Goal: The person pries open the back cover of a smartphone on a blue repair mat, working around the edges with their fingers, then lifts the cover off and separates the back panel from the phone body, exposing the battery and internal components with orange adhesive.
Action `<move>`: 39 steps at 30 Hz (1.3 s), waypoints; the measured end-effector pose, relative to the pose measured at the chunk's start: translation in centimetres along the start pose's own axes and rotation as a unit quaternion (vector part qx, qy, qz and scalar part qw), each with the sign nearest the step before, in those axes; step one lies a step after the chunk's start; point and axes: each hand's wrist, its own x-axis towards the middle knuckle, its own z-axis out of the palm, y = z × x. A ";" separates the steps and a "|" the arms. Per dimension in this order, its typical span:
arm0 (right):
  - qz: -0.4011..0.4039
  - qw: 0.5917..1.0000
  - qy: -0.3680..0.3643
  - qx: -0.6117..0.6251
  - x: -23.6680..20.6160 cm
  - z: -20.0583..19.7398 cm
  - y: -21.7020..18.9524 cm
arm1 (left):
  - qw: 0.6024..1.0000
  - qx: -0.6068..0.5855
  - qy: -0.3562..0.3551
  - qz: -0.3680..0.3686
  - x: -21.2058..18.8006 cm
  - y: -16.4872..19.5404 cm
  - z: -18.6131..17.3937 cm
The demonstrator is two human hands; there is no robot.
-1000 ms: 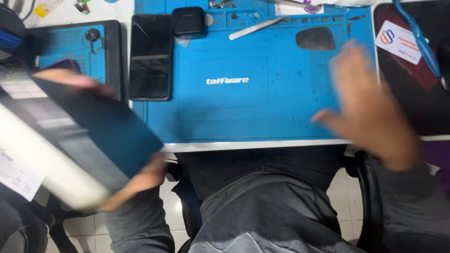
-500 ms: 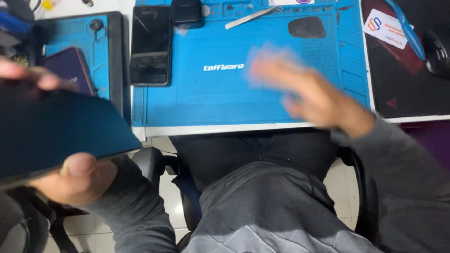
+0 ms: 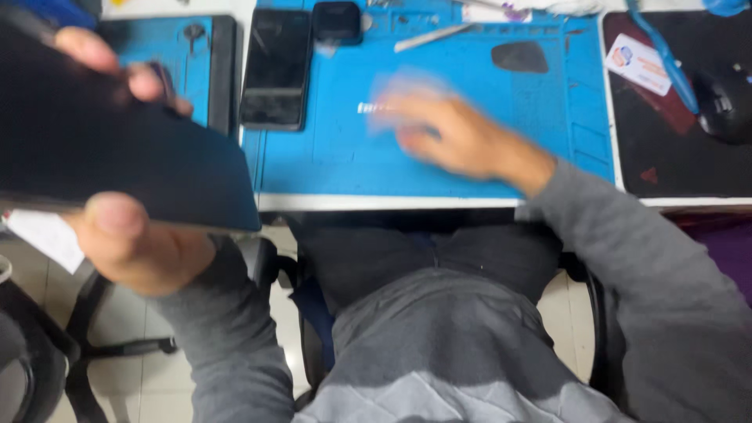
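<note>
Dark flat box gripped in left hand, right hand empty, spread over blue mat.

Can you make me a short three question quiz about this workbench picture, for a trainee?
1. True or false: the left hand holds a large dark flat box.
2. Which lies on the blue mat? A) a dark phone B) a red mug C) a pair of scissors
3. What is the right hand over, and does it hold anything?

Key
1. True; thumb on the near edge, fingers over the far edge.
2. A, screen up at the mat's left end.
3. It is over the middle of the blue mat; it is blurred, so a grasp cannot be told.
</note>
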 end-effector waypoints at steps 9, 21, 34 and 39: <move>-0.103 0.803 0.169 -0.562 2.7 3.2 -2.1 | 0.999 -0.020 0.025 -0.020 -1.4 0.4 0.2; -0.121 0.931 -0.190 0.286 2.4 -0.8 0.2 | 0.999 0.014 0.037 0.015 -2.3 0.7 1.0; -0.200 0.965 -0.004 -0.170 3.7 3.8 -7.4 | 0.999 0.003 0.035 -0.006 -2.1 0.5 1.2; -0.119 0.937 -0.237 0.229 2.2 3.9 -7.9 | 0.996 0.072 -0.050 -0.009 0.1 0.9 -0.7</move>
